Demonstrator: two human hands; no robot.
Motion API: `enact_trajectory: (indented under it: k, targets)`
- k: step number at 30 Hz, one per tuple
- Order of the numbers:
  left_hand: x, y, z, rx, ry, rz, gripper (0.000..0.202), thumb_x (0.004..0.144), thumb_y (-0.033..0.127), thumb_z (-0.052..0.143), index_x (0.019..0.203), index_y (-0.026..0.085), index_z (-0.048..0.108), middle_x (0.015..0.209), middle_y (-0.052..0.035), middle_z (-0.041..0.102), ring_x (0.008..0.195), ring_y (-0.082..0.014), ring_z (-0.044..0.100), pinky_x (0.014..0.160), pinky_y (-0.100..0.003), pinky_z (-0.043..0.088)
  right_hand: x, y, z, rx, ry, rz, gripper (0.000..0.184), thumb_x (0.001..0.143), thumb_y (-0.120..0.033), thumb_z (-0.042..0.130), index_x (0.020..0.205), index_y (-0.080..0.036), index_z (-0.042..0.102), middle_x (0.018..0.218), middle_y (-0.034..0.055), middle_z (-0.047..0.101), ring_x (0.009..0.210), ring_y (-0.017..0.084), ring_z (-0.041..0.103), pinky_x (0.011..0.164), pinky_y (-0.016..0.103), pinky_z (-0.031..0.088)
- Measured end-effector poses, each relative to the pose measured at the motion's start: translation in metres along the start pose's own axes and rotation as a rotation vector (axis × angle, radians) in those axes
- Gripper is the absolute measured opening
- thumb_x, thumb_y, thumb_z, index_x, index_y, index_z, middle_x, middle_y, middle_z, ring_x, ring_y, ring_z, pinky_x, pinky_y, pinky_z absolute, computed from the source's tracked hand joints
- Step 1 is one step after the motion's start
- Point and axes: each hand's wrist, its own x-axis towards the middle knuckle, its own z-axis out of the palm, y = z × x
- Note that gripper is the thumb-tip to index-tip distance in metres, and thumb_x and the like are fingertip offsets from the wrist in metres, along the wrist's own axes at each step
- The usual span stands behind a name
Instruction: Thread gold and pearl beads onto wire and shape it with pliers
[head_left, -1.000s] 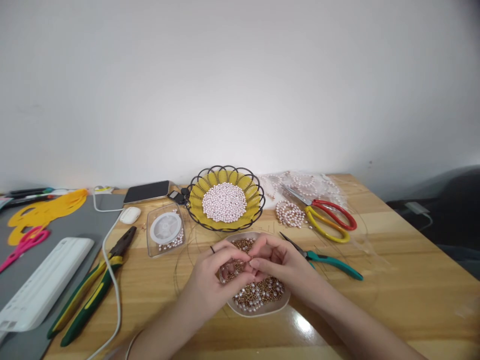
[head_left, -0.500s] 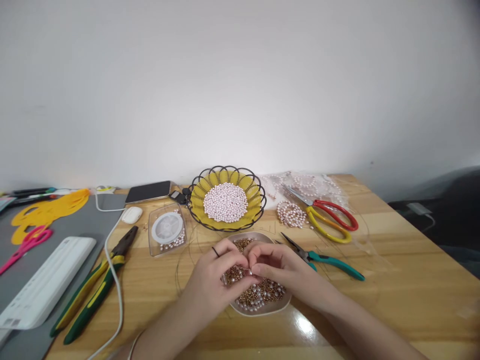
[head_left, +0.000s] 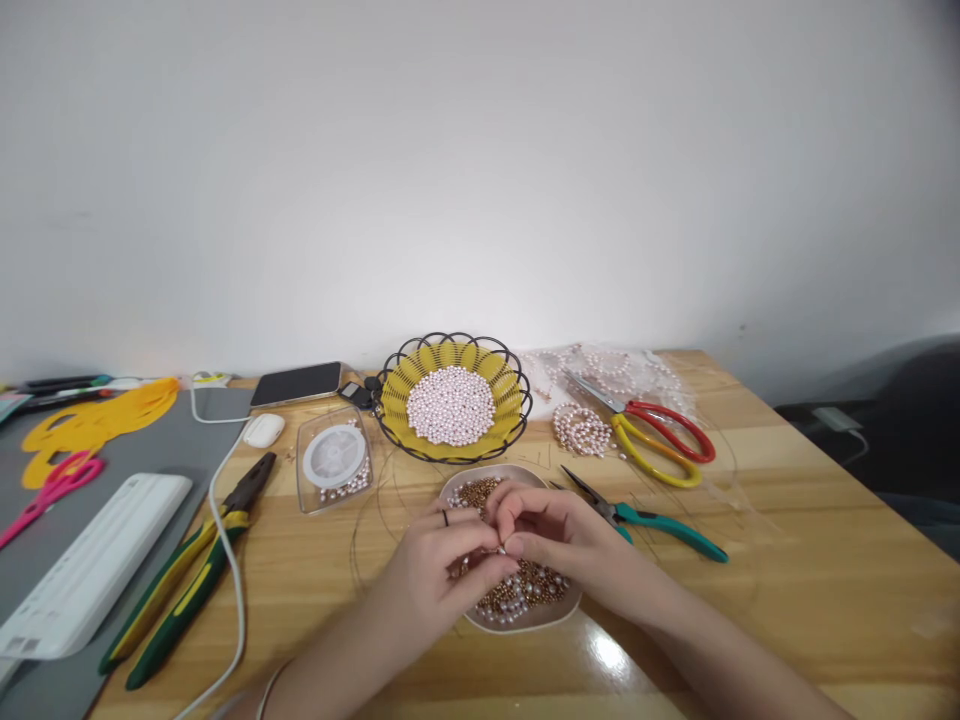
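Over a shallow pale tray (head_left: 525,627) of brown and pearly beads (head_left: 529,590), both my hands meet fingertip to fingertip. My right hand (head_left: 559,525) is closed in a pinch on a tiny pale bead (head_left: 502,549). Right against it, my left hand (head_left: 442,555), with a black ring on one finger, has its thumb and fingers curled in toward the same spot. What the left fingertips grip is too small to make out. A thin wire (head_left: 354,540) lies in loose loops on the table left of the tray.
Behind the tray stands a yellow basket (head_left: 390,420) of pink beads. Teal pliers (head_left: 667,522), red-and-yellow scissors (head_left: 660,440) and a beaded coil (head_left: 581,430) lie right. A clear box (head_left: 304,490) with a spool, green-yellow pliers (head_left: 191,570) and a white cable (head_left: 238,600) lie left.
My left hand has turned slightly and dipped, its ringed finger shifting right and down. My right hand has barely moved. More of the tray's far left part now shows.
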Motion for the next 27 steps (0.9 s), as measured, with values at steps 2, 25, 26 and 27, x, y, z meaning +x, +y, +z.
enact_trajectory:
  k: [2, 25, 26, 27]
  targets:
    - [0.000, 0.002, -0.001, -0.036, -0.002, -0.014, 0.038, 0.101, 0.041, 0.059, 0.075, 0.017, 0.072, 0.065, -0.0008, 0.063, 0.066, -0.0168, 0.057, 0.065, -0.027, 0.043, 0.000, -0.001, 0.000, 0.001, -0.001, -0.001, 0.021, 0.089, -0.040, 0.080, 0.079, -0.023, 0.071, 0.093, 0.0009, 0.061, 0.090, 0.020, 0.058, 0.086, 0.034, 0.045]
    - [-0.002, 0.007, 0.001, -0.255, 0.055, -0.178, 0.031, 0.096, 0.033, 0.064, 0.077, 0.020, 0.084, 0.054, -0.0037, 0.070, 0.059, -0.0183, 0.060, 0.068, -0.029, 0.049, -0.119, 0.028, -0.081, -1.350, 0.463, 0.019, 0.083, 0.072, -0.035, 0.081, 0.148, -0.028, 0.049, 0.144, 0.0200, 0.058, 0.131, 0.054, 0.053, 0.099, 0.076, 0.046]
    - [-0.003, 0.008, 0.001, -0.277, 0.054, -0.199, 0.030, 0.096, 0.032, 0.064, 0.078, 0.020, 0.084, 0.054, -0.0036, 0.070, 0.060, -0.0181, 0.061, 0.067, -0.029, 0.049, -0.125, 0.036, -0.083, -1.438, 0.431, 0.027, 0.087, 0.075, -0.030, 0.076, 0.154, -0.029, 0.041, 0.143, 0.0197, 0.059, 0.128, 0.051, 0.057, 0.095, 0.071, 0.053]
    - [-0.003, 0.008, 0.001, -0.301, 0.052, -0.223, 0.029, 0.096, 0.031, 0.063, 0.080, 0.020, 0.084, 0.056, -0.0036, 0.071, 0.060, -0.0179, 0.061, 0.065, -0.027, 0.048, -0.129, 0.042, -0.084, -1.480, 0.409, 0.009, 0.084, 0.080, -0.028, 0.070, 0.156, -0.029, 0.035, 0.141, 0.0192, 0.060, 0.123, 0.047, 0.061, 0.093, 0.067, 0.056]
